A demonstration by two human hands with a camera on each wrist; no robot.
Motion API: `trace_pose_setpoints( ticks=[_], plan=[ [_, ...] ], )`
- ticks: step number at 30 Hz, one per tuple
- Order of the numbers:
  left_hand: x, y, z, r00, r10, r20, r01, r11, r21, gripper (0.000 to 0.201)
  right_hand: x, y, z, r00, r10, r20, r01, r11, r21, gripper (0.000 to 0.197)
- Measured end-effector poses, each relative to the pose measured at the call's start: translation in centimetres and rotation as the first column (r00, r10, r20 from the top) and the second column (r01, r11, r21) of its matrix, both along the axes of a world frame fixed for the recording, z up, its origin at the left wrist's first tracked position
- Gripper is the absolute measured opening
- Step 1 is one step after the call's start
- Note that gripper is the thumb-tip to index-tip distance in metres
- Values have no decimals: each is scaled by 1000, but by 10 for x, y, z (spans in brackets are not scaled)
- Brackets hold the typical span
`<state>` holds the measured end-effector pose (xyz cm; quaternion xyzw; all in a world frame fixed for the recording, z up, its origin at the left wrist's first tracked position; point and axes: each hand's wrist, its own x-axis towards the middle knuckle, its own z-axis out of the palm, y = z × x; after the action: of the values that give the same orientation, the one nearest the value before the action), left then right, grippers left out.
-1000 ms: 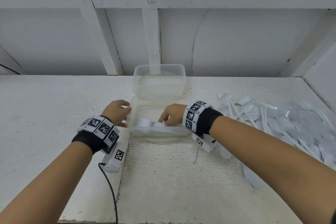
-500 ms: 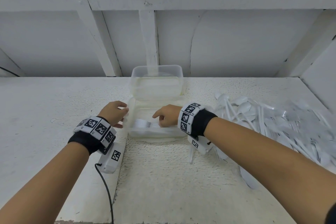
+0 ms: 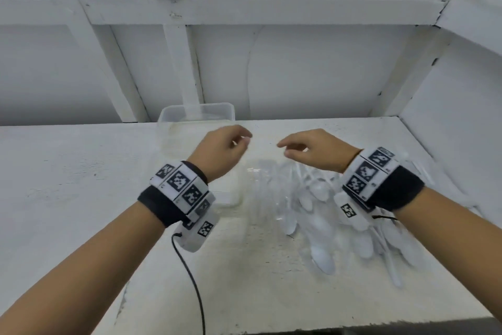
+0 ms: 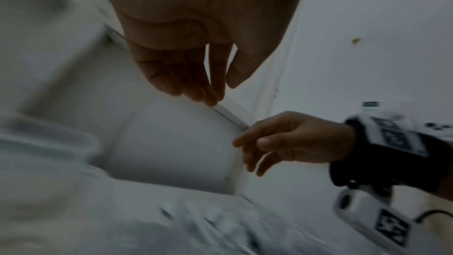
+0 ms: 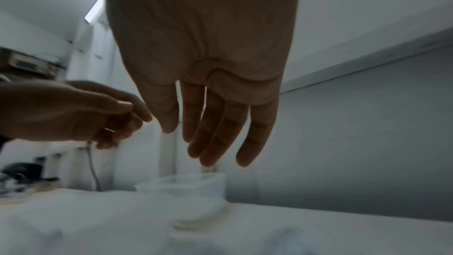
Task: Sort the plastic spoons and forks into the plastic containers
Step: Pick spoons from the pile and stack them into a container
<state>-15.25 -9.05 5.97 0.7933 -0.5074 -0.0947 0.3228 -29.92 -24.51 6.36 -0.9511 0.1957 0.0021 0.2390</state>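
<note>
Both hands hover above the white table with nothing in them. My left hand (image 3: 231,144) has loosely curled fingers; in the left wrist view the left hand (image 4: 196,77) hangs relaxed. My right hand (image 3: 307,150) is just to its right with relaxed fingers, and in the right wrist view the right hand (image 5: 208,123) has straight fingers. A heap of white plastic spoons and forks (image 3: 320,220) lies below the right hand. One clear container (image 3: 195,114) stands at the back by the wall. The nearer container (image 3: 233,198) is mostly hidden behind my left wrist.
A white wall with beams (image 3: 187,71) rises right behind the table, and a side wall (image 3: 456,131) closes the right. A black cable (image 3: 190,280) hangs from my left wrist camera. The table's front edge (image 3: 298,326) runs along the bottom.
Both hands have left the nearer container and lifted up and to the right, over the edge of the cutlery heap. My right hand let go of the forks it touched. The view swung right.
</note>
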Motion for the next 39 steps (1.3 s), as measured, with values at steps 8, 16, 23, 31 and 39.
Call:
trace_pose_setpoints(
  ticks=[8,16,23,31,39],
  plan=[
    [-98,-76,-61,899,-433,-63,420,811,407,29,-107,-30,-43,966,-188,-178,191,982,-2,32],
    [-122,-91,-105,785,-593,178,355,666,655,33,-134,-13,-83,954,-103,-280,120,992,46,33],
    [-117,-85,-104,728,-666,164,384,593,708,42,-136,-20,-97,957,-82,-279,76,997,-32,32],
    [-109,-94,-91,828,-561,-24,505,725,468,25,-138,-30,-90,973,-228,-27,230,966,122,26],
    [-81,-92,-39,879,-334,-339,304,942,-142,3,-134,-36,-84,979,-103,-179,73,984,-165,25]
  ],
)
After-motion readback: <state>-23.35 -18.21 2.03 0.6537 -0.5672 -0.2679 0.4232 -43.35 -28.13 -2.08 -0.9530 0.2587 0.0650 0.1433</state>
